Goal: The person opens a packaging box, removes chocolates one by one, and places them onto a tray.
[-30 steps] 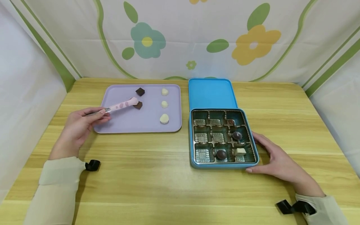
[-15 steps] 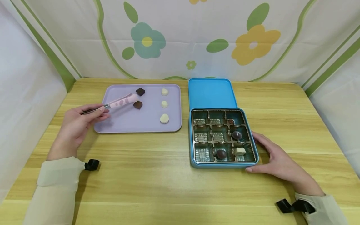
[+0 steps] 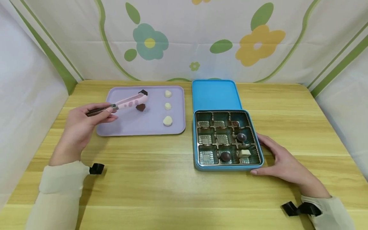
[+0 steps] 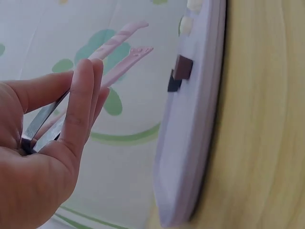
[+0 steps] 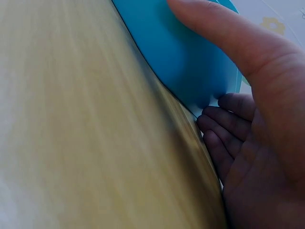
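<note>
- Pink tongs (image 3: 132, 101) with metal handles are pinched in the left hand (image 3: 84, 119), thumb on one side, fingers on the other; its wrist view shows the tips apart, nothing between them.
- Holding the metal behind the pink part probably lets light pressure work the tips while keeping skin off the food.
- The right hand (image 3: 283, 164) is spread round the near right corner of the tin (image 3: 224, 168), thumb at the near side, fingers against the right side, clasping nothing; likely it steadies the tin.
- Below the tongs lies the tray (image 3: 123, 127); the tips hang clear of the brown chocolate (image 3: 140, 107) and, in the head view, partly cover the dark chocolate (image 3: 143, 92).
- Three white chocolates (image 3: 167, 121) stand well apart along the tray's right side, perhaps so none crowds another.
- Right of the tray on the counter (image 3: 143, 188), the tin's dividers presumably stop its round chocolates (image 3: 225, 156) and white block (image 3: 245, 153) rolling together; a reddish-brown bit in the far right compartment is too small to identify.
- The lid (image 3: 215, 95) lies behind the tin, seemingly to leave the compartments uncovered.
</note>
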The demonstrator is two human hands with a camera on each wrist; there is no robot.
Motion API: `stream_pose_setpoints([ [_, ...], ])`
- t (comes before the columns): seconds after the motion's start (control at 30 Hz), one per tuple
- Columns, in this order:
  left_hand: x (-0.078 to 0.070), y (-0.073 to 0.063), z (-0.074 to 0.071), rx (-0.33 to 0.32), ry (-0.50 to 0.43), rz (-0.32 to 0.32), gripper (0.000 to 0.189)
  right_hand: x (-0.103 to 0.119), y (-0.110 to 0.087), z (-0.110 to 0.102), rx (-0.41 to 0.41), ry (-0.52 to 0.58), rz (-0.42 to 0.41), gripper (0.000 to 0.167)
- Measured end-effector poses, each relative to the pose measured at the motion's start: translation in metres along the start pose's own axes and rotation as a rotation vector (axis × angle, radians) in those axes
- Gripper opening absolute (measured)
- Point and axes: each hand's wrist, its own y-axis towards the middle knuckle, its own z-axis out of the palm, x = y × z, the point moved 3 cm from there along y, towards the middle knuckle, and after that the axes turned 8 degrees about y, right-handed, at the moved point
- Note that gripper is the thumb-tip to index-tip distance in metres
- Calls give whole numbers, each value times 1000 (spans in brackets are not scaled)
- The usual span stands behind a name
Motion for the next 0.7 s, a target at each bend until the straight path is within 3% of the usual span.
stream_pose_setpoints([
  [0.3, -34, -18, 55, 94, 170, 113, 36, 1, 0, -1, 2, 3, 5, 124],
  [0.5, -56, -30, 94, 190, 244, 201, 33, 2, 1, -1, 2, -11, 10, 125],
  [0.7, -57, -41, 135, 335, 383, 193, 29, 1, 0, -1, 7, -6, 4, 125],
])
